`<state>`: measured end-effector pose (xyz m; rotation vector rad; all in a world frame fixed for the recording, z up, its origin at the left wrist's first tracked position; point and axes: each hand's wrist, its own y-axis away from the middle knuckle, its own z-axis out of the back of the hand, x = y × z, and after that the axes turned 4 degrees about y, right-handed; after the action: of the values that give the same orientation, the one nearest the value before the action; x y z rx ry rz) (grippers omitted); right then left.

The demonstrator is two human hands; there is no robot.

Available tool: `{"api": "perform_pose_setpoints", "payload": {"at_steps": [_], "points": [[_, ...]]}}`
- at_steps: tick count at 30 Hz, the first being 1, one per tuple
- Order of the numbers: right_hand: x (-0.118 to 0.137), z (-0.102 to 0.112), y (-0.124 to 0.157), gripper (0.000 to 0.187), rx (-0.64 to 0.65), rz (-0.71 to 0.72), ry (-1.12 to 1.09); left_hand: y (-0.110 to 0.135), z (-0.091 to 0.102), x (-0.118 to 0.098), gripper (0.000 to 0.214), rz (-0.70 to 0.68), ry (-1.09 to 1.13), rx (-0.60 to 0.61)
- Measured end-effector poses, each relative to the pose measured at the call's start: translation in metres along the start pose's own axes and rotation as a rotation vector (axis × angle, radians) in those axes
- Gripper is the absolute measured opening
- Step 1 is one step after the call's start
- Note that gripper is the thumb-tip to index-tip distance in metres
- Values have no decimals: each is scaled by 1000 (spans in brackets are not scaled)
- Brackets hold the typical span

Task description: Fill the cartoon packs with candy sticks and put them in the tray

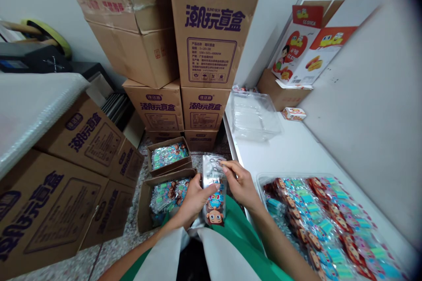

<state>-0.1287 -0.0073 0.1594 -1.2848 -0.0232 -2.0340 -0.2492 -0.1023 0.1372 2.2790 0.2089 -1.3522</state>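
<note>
Clear film, glossy and creased, with a cartoon face printed at 1 end: a packet (215, 202), held out in front of the person, over green cloth (242, 228), just left of the bench (296, 153). Gripped from the left by the left hand (197, 195), thumb laid across the print, other fingers mostly out of sight behind. Met at the upper right edge by the right hand (243, 184), thumb and forefinger brought together on the pale upper part, apparently in a pinch. Face end toward the person; pale end, marked with small dark figures, pointing away.

Probably light, to judge by so slight a hold. Likely slippery on the film, firmer where filled, limp along the edges; liable to crease or slide if taken by a loose corner. Best taken across the middle, thumb on the print and fingers behind, with gentle pressure in case of anything brittle inside. Contents impossible to make out.

Low on the left, 2 open boxes (143, 210), 1 beyond the other, with more packets (165, 197) in both. On the bench to the right, a clear tray (263, 176) full of packets in overlapping rows; farther back, a clear tub (255, 112). Beyond the boxes, stacked cartons (211, 17) with purple lettering.
</note>
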Motion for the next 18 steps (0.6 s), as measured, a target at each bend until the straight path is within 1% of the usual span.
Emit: {"api": "perform_pose_setpoints", "payload": {"at_steps": [2, 4, 7, 11, 15, 18], "points": [[1, -1, -2, 22, 46, 12, -15, -1, 2, 0, 44, -10, -28, 6], [2, -2, -4, 17, 57, 22, -2, -2, 3, 0, 43, -29, -61, 13], [4, -4, -4, 16, 3, 18, 58, -2, 2, -1, 43, -60, -90, 36], [6, -4, -1, 23, -50, -8, 145, -2, -1, -2, 40, -76, -99, 70], [3, 0, -1, 27, -49, -30, 183, -6, -5, 0, 39, -74, -125, 86], [-4, 9, -5, 22, -5, -28, 111, -14, -10, 5, 37, -71, -127, 70]]}}
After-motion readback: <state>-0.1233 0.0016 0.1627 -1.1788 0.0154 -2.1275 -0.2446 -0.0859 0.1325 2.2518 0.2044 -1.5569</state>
